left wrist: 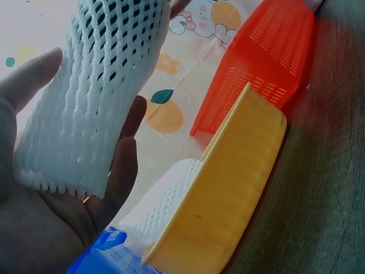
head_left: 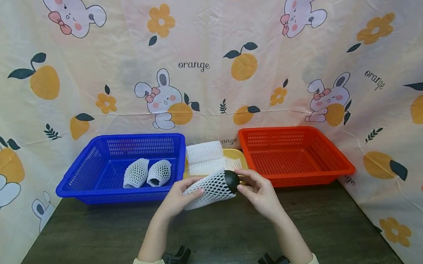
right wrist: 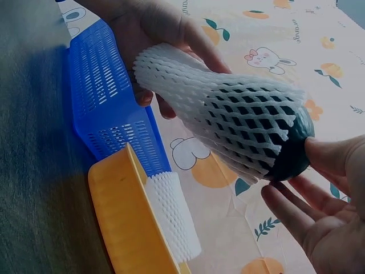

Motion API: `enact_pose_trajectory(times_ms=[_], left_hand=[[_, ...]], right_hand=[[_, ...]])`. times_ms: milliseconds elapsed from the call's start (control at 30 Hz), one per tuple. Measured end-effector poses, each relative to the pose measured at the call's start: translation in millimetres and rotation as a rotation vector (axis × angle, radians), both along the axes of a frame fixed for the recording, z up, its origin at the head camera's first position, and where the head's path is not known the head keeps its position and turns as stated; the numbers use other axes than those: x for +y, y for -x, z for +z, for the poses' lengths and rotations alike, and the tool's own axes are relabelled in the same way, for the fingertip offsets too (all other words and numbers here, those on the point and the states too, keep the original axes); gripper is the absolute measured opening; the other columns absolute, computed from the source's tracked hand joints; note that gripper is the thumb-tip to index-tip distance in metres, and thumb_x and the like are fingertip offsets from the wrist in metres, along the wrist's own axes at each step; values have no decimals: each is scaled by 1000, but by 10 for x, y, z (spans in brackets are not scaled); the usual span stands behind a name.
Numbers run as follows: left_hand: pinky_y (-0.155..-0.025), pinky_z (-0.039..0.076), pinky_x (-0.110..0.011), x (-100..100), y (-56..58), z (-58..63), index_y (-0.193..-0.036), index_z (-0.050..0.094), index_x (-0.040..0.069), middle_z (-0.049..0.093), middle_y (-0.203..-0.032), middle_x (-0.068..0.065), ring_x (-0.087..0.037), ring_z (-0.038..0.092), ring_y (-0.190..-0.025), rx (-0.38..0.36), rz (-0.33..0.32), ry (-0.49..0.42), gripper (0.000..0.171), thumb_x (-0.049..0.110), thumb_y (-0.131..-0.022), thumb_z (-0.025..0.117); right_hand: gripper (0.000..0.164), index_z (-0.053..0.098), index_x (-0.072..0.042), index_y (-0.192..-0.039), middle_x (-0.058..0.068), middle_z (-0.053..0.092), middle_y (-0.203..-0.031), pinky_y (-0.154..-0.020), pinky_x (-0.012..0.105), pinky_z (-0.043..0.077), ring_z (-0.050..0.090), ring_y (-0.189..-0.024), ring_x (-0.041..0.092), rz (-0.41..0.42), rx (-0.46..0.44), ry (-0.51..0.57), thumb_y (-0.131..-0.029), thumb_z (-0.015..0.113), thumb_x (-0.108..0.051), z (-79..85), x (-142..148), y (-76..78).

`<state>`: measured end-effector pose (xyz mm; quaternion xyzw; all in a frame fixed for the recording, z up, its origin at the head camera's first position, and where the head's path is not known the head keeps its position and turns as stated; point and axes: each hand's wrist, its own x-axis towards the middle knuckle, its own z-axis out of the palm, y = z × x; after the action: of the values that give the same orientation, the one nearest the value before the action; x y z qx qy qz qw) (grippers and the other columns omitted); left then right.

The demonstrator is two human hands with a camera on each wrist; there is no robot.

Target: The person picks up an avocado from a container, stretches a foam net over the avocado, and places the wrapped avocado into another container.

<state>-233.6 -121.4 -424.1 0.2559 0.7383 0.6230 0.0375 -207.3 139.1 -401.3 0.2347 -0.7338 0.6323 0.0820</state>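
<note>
A white foam net sleeve is stretched over most of a dark green, egg-shaped fruit that looks like an avocado. Its rounded bare end sticks out on the right. My left hand holds the sleeve, thumb on one side and fingers on the other; the slack tail lies across that palm in the left wrist view. With thumb and fingertips, my right hand pinches the bare end of the fruit. In the right wrist view dark skin shows through the mesh. Both hands are above the table's middle.
At the back left is a blue basket with two net-sleeved items. A yellow container holding white foam net sleeves stands between it and a red basket. A patterned cloth hangs behind the dark table.
</note>
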Motion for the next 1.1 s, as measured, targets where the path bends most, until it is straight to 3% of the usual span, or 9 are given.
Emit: enact_pose_trajectory(times_ms=[333, 533, 733, 933, 1100], left_hand=[[-82, 48, -33, 28, 19, -15, -129, 56, -3, 59, -122, -16, -24, 56, -100, -36, -28, -25, 40, 6, -91, 63], [-84, 47, -31, 33, -1, -9, -130, 57, 2, 59, -124, -12, -23, 56, -103, -13, -33, -38, 41, 11, -91, 65], [-88, 46, -38, 36, -9, -20, -131, 56, 4, 58, -126, -11, -26, 54, -108, 15, -51, -51, 43, 15, -90, 67], [-95, 39, -45, 63, -33, 15, -131, 56, 3, 56, -130, -11, -26, 50, -117, 7, -30, -41, 44, 12, -90, 67], [-95, 40, -43, 87, -7, -30, -132, 56, 5, 55, -131, -9, -25, 51, -117, 10, -18, -47, 46, 14, -89, 68]], right_hand=[[30, 61, 14, -112, 26, 60, -111, -78, 25, 52, 61, -93, 22, -76, 34, 0, -82, 67, 12, 205, -80, -146], [29, 64, 12, -107, 24, 61, -106, -77, 28, 53, 63, -90, 24, -103, 31, 23, -79, 70, 12, 206, -111, -159], [25, 68, 8, -103, 19, 64, -101, -79, 33, 52, 63, -92, 24, -109, 31, 34, -79, 72, 10, 185, -139, -180], [23, 71, 7, -100, 19, 65, -99, -77, 27, 52, 61, -94, 22, -90, 98, 64, -78, 72, 11, 7, -116, -70], [19, 71, 10, -97, 21, 65, -98, -74, 27, 52, 61, -92, 18, -105, 112, 30, -79, 70, 13, 124, -153, -140]])
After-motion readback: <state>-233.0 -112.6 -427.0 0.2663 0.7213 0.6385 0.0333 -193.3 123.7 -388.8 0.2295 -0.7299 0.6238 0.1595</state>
